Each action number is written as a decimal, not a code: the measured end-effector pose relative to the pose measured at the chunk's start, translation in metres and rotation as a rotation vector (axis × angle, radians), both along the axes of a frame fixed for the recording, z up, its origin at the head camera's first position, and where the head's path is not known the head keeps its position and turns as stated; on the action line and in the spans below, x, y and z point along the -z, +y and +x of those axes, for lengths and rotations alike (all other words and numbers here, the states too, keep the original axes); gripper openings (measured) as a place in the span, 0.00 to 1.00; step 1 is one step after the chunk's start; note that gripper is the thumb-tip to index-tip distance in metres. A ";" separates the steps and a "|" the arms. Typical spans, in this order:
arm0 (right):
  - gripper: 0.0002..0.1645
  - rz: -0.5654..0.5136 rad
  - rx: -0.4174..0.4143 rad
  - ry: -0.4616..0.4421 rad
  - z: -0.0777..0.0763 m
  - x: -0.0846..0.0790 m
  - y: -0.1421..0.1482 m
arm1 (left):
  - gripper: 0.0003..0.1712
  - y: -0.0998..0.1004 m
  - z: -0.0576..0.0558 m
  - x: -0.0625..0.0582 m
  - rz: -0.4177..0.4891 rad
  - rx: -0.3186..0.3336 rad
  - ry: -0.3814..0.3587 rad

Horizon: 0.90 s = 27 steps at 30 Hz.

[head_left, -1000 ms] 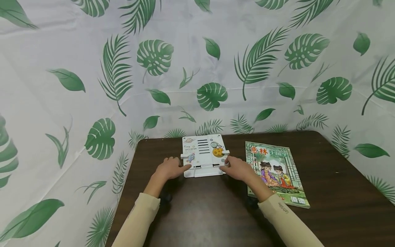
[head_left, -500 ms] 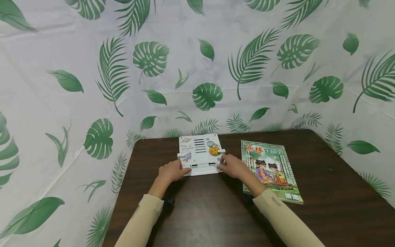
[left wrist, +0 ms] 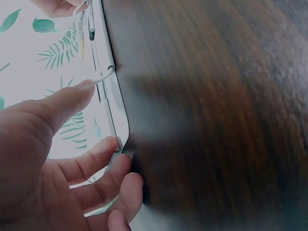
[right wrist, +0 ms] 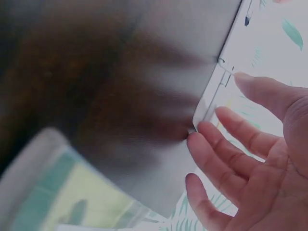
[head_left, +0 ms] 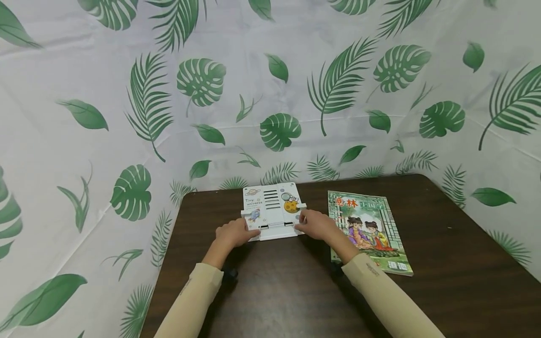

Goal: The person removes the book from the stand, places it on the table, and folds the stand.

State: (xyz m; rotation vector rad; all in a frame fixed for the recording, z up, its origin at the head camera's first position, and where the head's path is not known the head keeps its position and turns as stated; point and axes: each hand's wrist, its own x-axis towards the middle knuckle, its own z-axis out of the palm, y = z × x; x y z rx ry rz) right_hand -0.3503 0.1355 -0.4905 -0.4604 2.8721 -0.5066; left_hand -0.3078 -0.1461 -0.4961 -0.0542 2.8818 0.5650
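A white book stand (head_left: pixel 274 206) printed with a "Tiny universe" space design lies at the back of the table. My left hand (head_left: pixel 233 233) holds its lower left corner. In the left wrist view, the left thumb (left wrist: pixel 77 94) touches a thin white wire page clip (left wrist: pixel 107 75), and the other fingers bend by the stand's edge. At the lower right corner my right hand (head_left: pixel 314 224) holds the stand likewise. The right wrist view shows the right thumb (right wrist: pixel 250 83) at the other wire clip (right wrist: pixel 226 68), with fingertips along the side edge.
A magazine (head_left: pixel 368 234) with two illustrated figures on its cover lies right of the stand, partly under the right forearm. The dark wooden table (head_left: pixel 279 291) meets a leaf-patterned cloth (head_left: pixel 236 84) behind. Dark wrist devices sit under both wrists.
The view has shifted a little, moving the stand and magazine leftward in frame. My left hand has edged down at the stand's corner, its thumb lower on the front. The right hand stays at its corner.
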 end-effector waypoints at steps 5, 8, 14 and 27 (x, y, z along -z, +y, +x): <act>0.17 0.018 0.012 -0.037 -0.002 -0.003 -0.001 | 0.29 0.000 -0.003 0.001 0.018 0.003 -0.010; 0.16 0.032 0.004 -0.046 -0.004 -0.003 -0.001 | 0.29 0.000 -0.005 0.001 0.025 -0.004 -0.002; 0.15 0.016 -0.016 -0.073 -0.010 -0.002 -0.001 | 0.30 0.001 -0.006 0.001 0.022 -0.023 0.001; 0.22 -0.066 0.058 -0.073 -0.015 0.001 0.005 | 0.28 -0.005 -0.005 0.002 0.035 -0.051 0.026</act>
